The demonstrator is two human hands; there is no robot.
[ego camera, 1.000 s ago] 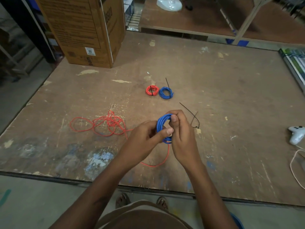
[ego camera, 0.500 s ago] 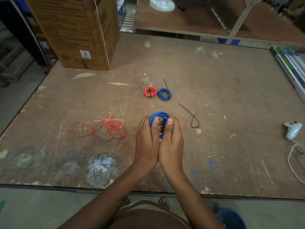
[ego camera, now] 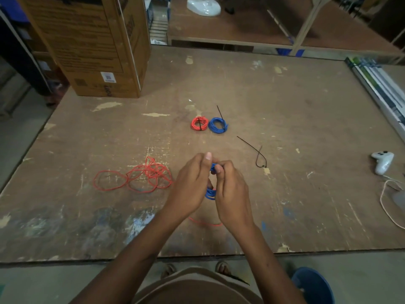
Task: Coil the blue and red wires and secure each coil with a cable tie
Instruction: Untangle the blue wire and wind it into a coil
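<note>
One blue coil was clamped between both hands, the left hand and right hand each curled round it. Beyond the fingertips lay two tied coils, one red, one blue; one loose tie lay right of the fingers, one tangled red wire left.

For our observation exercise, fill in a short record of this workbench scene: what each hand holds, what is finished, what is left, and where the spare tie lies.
left hand: grip on blue wire coil
right hand: grip on the same coil
finished: small tied red coil beside small tied blue coil
left to do: loose red wire tangle, left of the hands
spare tie: black cable tie, on brown wooden table, right of the hands
</note>
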